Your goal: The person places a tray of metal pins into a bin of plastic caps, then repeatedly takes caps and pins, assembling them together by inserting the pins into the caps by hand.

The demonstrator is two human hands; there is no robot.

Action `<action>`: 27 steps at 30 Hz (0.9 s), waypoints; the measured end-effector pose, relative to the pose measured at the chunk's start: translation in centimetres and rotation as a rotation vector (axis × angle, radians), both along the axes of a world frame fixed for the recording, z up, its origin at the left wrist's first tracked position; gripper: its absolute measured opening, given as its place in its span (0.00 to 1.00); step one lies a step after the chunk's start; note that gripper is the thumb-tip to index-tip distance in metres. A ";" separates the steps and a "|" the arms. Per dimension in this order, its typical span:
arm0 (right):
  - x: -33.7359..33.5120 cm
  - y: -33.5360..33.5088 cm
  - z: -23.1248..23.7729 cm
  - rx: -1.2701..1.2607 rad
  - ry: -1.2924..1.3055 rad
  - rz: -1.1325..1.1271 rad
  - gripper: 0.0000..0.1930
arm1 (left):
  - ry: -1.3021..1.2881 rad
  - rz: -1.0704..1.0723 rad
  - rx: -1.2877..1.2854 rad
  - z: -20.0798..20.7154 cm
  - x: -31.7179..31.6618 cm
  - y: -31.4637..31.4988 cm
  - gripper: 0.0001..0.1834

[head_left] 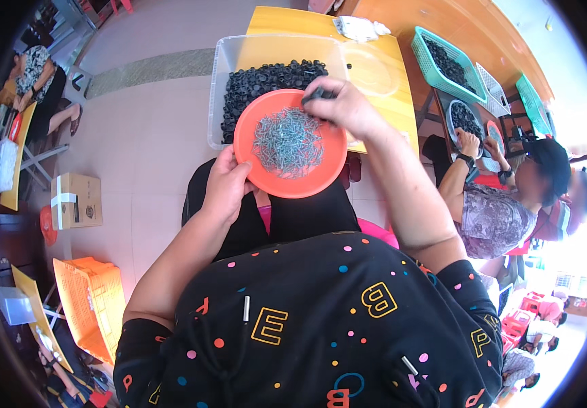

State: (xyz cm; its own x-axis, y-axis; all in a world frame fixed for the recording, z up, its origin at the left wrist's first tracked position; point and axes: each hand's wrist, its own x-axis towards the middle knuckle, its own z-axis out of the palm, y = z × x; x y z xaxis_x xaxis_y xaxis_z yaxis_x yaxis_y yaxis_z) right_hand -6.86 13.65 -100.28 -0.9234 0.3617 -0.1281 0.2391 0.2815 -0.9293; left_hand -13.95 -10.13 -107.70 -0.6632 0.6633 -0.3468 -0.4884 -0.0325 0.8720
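An orange plate [256, 178] is tilted over my lap, heaped with small silvery screws [287, 143]. My left hand [224, 182] grips its lower left rim, thumb on top. At the plate's upper right edge, my right hand [344, 105] is closed around a small black part [317, 95]; its exact kind is partly hidden by the fingers. Just beyond the plate stands a clear plastic bin [239, 46] holding many black ring-like parts [266, 78]. The plate overlaps the bin's near side.
The bin rests on a yellow table [392, 75], with a white plastic bag [360, 28] at its far edge. On the right, a co-worker [504, 204] handles black parts near a green basket [424, 58]. A cardboard box [79, 200] and an orange crate [89, 299] stand left.
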 end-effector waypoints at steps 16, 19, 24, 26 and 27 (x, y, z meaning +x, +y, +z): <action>15.8 -3.5 -8.8 0.930 0.229 0.052 0.23 | -0.049 -0.343 -0.090 -5.7 8.0 4.1 0.16; 17.3 -3.3 -9.4 0.911 0.246 0.054 0.23 | -0.045 -0.353 -0.106 -5.8 9.5 4.6 0.16; 20.9 -3.3 -10.7 0.838 0.332 -0.046 0.18 | -0.092 -0.356 -0.135 -5.6 12.2 3.2 0.16; 21.8 -2.7 -10.9 0.857 0.366 -0.275 0.13 | -0.043 -0.385 -0.211 -5.6 12.7 2.7 0.17; 22.0 -2.2 -11.0 0.795 0.306 -0.377 0.12 | -0.043 -0.380 -0.213 -5.9 12.8 2.4 0.17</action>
